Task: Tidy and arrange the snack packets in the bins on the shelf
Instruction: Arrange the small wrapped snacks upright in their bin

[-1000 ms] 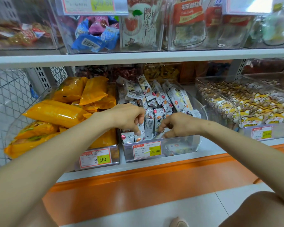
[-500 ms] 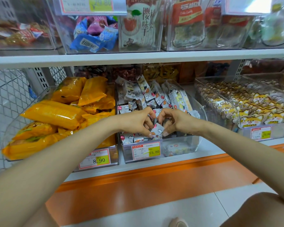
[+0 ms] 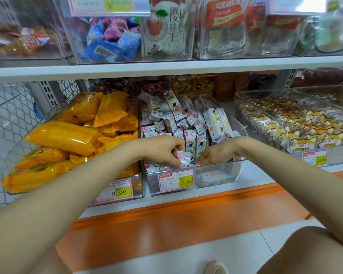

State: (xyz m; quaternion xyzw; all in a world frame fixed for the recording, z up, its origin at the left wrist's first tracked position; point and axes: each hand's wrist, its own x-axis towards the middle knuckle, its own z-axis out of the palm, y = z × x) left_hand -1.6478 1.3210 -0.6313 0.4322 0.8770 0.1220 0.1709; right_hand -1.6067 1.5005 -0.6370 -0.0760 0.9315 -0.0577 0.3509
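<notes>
White packet [image 3: 184, 158] pinched by left hand [image 3: 162, 153]; right hand [image 3: 214, 155] grip unclear; nudged upright packets [image 3: 191, 142] could topple.

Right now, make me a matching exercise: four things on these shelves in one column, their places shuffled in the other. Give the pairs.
Things:
1. orange packets
2. fox-print packets
3. blue sweets
4. small white packet

Places:
A. on the upper shelf
B. pinched by the left hand
C. behind the 8.90 tag
D. in the rightmost lower bin

Pairs: 1-C, 2-D, 3-A, 4-B.
</notes>
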